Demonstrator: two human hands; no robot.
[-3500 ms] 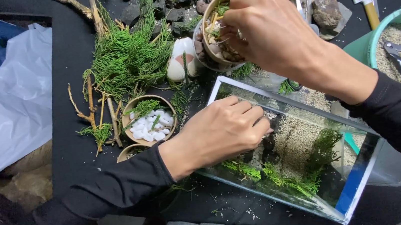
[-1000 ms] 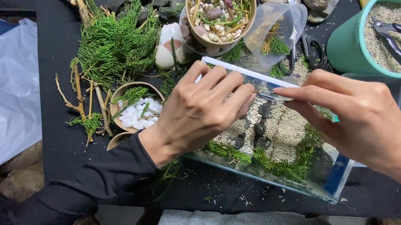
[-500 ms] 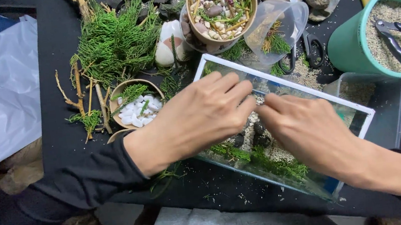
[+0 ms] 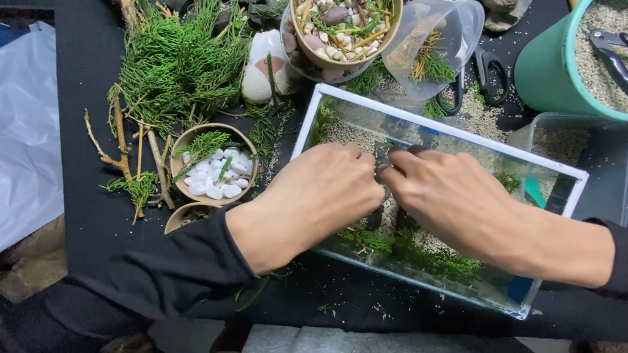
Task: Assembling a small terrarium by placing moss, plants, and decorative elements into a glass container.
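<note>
Two hands are inside the clear rectangular glass tank (image 4: 558, 172), which lies on the black table (image 4: 95, 193) in the middle of the view. Its long axis runs from upper left to lower right, and the open top faces the camera. The left hand (image 4: 317, 200) comes in from the left, palm down, with fingers curled toward the centre of the tank. The right hand (image 4: 450, 196) comes in from the right, also palm down, and its fingertips almost meet those of the left hand. Both hands are half closed; I cannot tell if they pinch something, because the fingertips hide it. Both forearms wear black sleeves.

In the tank there is pale sand, a line of small light pebbles (image 4: 388, 215) under the fingers, and green moss (image 4: 426, 258) along the near wall.

Left of the tank stands a small brown round bowl (image 4: 187, 184) with white pebbles and green sprigs. Above the tank, a bigger brown bowl (image 4: 391, 22) holds mixed stones, sticks and greenery. At the right, a teal round bucket (image 4: 546, 71) holds sand and black pliers (image 4: 624, 66). Black scissors (image 4: 487, 74) lie between bucket and tank.
</note>
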